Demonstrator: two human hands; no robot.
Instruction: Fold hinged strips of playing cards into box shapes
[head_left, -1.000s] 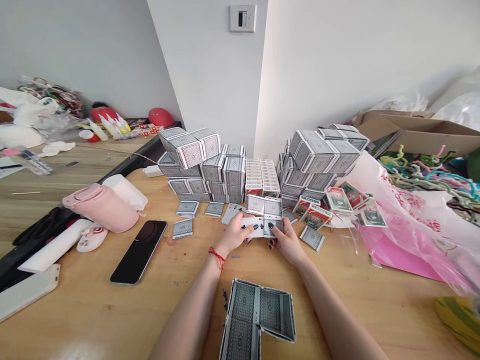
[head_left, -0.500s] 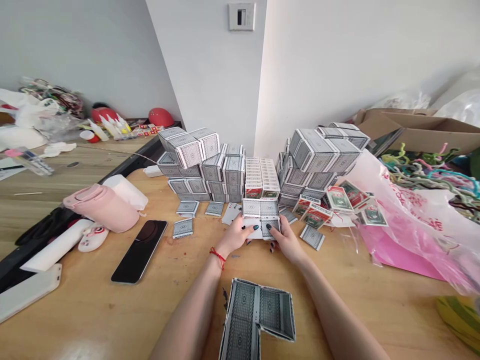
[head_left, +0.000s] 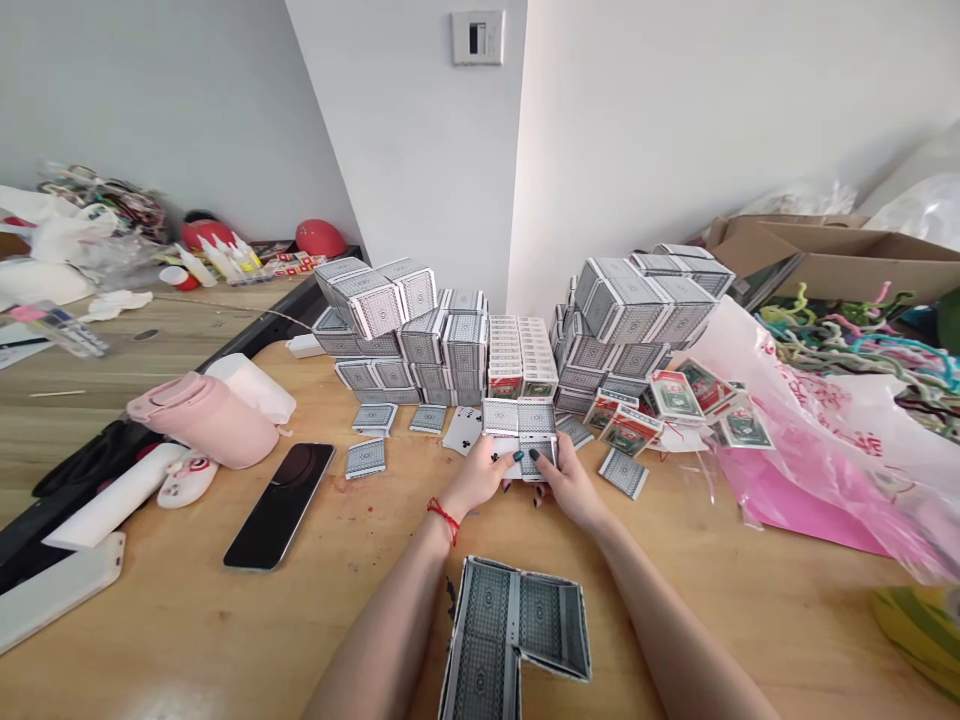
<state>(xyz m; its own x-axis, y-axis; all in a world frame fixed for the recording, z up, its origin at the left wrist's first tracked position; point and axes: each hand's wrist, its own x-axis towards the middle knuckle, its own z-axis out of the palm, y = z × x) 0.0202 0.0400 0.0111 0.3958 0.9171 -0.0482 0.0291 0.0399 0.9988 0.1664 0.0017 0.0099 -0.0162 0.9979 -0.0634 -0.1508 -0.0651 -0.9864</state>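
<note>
Both my hands grip a small block of folded playing cards (head_left: 519, 418) at the middle of the table. My left hand (head_left: 480, 474) has its fingers beneath and its thumb on a white card face. My right hand (head_left: 571, 484) presses its thumb on a grey patterned card at the right side. Close in front of me lies an L-shaped piece made of joined cards (head_left: 491, 610). Behind my hands stand a left stack of card blocks (head_left: 424, 340), a right stack of card blocks (head_left: 630, 310) and rows of boxed card decks (head_left: 517, 350).
Loose folded cards (head_left: 365, 458) lie left of my hands, beside a black phone (head_left: 279, 505). A pink bottle (head_left: 202, 415) lies farther left. To the right are red card boxes (head_left: 631, 430), a pink plastic bag (head_left: 825, 480) and a cardboard box (head_left: 862, 250).
My left hand and wrist have shifted slightly right, its thumb closer to my right thumb. The block stays in both hands at nearly the same place.
</note>
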